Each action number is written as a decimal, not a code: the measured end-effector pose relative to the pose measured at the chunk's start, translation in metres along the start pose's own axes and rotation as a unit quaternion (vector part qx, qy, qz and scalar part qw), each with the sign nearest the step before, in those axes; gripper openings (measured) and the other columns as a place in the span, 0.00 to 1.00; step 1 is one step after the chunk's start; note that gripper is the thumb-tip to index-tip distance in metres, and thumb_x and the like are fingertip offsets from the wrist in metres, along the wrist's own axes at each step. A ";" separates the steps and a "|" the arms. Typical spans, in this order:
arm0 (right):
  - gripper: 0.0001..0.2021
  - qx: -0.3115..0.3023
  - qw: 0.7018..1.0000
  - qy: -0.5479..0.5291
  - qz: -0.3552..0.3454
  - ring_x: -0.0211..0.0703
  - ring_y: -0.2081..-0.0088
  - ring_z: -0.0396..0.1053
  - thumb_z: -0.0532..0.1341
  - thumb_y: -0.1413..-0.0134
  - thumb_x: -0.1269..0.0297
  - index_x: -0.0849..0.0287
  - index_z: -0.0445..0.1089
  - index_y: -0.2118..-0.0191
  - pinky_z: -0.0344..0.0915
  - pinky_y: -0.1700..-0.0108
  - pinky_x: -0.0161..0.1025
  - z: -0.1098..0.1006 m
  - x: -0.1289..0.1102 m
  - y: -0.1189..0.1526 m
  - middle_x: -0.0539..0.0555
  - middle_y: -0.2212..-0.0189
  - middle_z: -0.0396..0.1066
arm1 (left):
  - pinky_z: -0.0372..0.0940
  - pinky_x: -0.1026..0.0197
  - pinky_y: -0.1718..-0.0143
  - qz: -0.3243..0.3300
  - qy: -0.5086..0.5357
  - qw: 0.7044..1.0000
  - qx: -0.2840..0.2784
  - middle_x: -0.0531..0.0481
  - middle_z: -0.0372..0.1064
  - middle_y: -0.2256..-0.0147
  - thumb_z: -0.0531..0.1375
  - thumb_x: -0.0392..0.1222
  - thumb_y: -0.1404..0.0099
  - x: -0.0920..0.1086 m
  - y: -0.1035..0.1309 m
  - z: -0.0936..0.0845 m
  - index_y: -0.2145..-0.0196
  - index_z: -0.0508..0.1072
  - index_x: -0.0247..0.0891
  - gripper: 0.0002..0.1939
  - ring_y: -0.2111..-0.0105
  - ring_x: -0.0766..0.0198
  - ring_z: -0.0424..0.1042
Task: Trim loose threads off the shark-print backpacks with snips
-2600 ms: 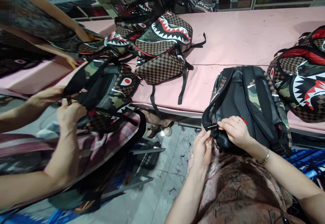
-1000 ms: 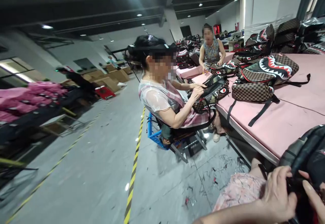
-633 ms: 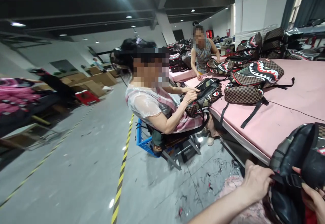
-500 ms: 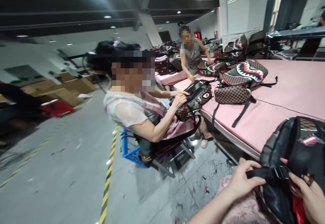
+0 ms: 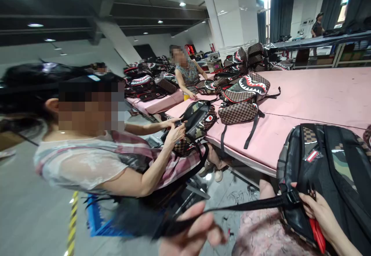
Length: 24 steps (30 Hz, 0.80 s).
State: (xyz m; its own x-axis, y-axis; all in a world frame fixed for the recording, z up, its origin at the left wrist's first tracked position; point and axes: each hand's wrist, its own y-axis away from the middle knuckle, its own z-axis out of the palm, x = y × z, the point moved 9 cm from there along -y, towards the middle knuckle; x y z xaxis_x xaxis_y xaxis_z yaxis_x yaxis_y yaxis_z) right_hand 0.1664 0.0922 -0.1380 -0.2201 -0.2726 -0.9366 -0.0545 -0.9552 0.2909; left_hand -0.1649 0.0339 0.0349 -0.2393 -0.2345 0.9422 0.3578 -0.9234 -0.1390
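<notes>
A black backpack (image 5: 324, 171) with brown checked and camouflage patches leans at the pink table's near edge, at lower right. My left hand (image 5: 194, 231), blurred, is closed on a black webbing strap (image 5: 246, 205), pulled taut out to the left of the bag. At the strap's other end my right hand (image 5: 319, 207) pinches the black buckle (image 5: 292, 197) against the bag's side. A red-handled cutting tool (image 5: 317, 234) is also tucked in my right hand; its dark tips poke up past the fingers. Part of the strap's free end is smeared by motion.
On the pink table (image 5: 313, 97) lie several shark-mouth backpacks (image 5: 246, 87). A seated co-worker (image 5: 95, 159) handles another backpack (image 5: 199, 116) close on my left. Another person (image 5: 188, 70) stands beyond. A blue crate (image 5: 98, 221) is on the floor.
My left hand has drawn the strap away from the buckle, toward the left and nearer the camera. My right hand stays at the buckle. The view has swung right.
</notes>
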 end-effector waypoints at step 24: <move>0.07 -0.004 0.864 0.367 -0.343 0.40 0.67 0.66 0.52 0.44 0.67 0.58 0.65 0.61 0.62 0.64 0.36 0.046 -0.126 0.061 0.53 0.70 0.68 | 0.59 0.66 0.72 -0.179 -0.138 0.959 -0.168 0.53 0.65 0.81 0.61 0.46 0.46 -0.116 0.023 0.140 0.57 0.74 0.32 0.20 0.78 0.69 0.61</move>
State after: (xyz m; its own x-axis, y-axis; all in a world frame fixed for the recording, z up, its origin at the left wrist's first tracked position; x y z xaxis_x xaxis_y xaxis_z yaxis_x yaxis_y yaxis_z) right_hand 0.1459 0.0735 0.0064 0.5393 0.3622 -0.7602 0.0806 -0.9208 -0.3816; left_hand -0.0023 0.0825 -0.0344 -0.0276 0.1624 0.9863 -0.0259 -0.9865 0.1617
